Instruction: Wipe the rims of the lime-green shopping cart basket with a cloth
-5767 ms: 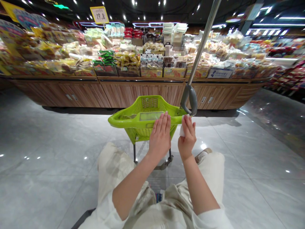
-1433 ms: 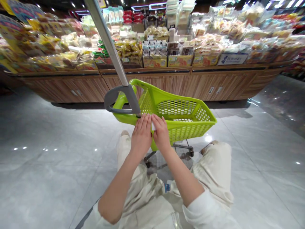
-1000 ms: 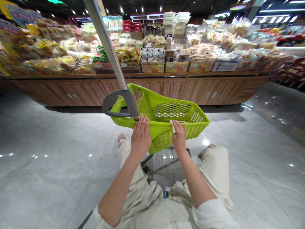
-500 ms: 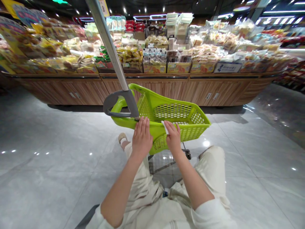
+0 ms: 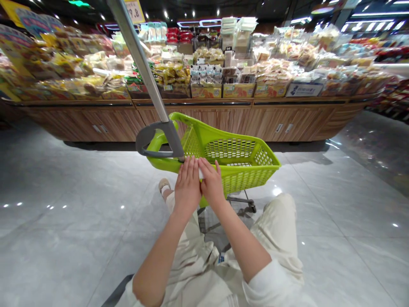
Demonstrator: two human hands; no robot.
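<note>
A lime-green plastic trolley basket [image 5: 249,175] stands on the floor right in front of me. Its grey handle [image 5: 150,85] slants up to the left. My left hand [image 5: 187,187] lies flat on the basket's near rim, fingers together and stretched, close to the handle's base. My right hand [image 5: 211,185] sits right beside it on the same rim, fingers pressed on a small white cloth [image 5: 201,172], most of it hidden under the fingers. My knees in cream trousers frame the basket.
A long wooden display counter [image 5: 223,119] piled with packaged food runs across the back. A price sign [image 5: 134,10] hangs above it. Glossy grey floor tiles [image 5: 64,204] spread left and right. Red-stocked shelves [image 5: 393,102] stand at the far right.
The basket was turned so its handle went from my right to my left. In the last second my right hand slid the cloth leftward along the rim until it met my left hand.
</note>
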